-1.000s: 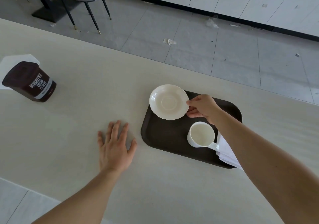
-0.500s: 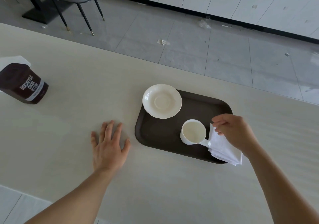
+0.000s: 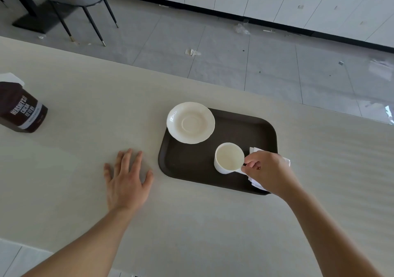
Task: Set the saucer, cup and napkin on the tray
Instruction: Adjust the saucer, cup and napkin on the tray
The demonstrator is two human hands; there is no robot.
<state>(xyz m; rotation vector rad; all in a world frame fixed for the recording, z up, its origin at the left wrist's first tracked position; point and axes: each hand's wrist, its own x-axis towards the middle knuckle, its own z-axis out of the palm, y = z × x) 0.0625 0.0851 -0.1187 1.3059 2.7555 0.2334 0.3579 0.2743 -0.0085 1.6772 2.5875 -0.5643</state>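
**Tray setting: materials and hand positions**

A dark brown tray [image 3: 191,165], rectangular with rounded corners and a low raised rim, is lying on a pale cream table [image 3: 85,170] whose matte surface is showing a faint grain. A white glazed saucer [image 3: 190,122], round with a softly scalloped edge and a shallow central well, is sitting at the tray's far left corner, its rim overhanging the tray's edge on that side. A white cup [image 3: 229,157], smooth and cylindrical, is standing upright and empty on the tray's near right part, well apart from the saucer. A white folded napkin [image 3: 255,149], thin and layered, is lying just beside the cup at the tray's right end, one corner projecting past the rim; most of it is hidden beneath the right hand.

The right hand [image 3: 269,172] is curling over the napkin, with thumb and fingertips pinched together at the cup's handle side; the handle itself is mostly hidden by the fingers. The left hand [image 3: 125,180] is resting flat on the table just left of the tray, palm down, fingers spread and holding nothing.

A dark brown cocoa container [image 3: 20,110] with white lettering is sitting at the table's far left, with white paper showing behind it.
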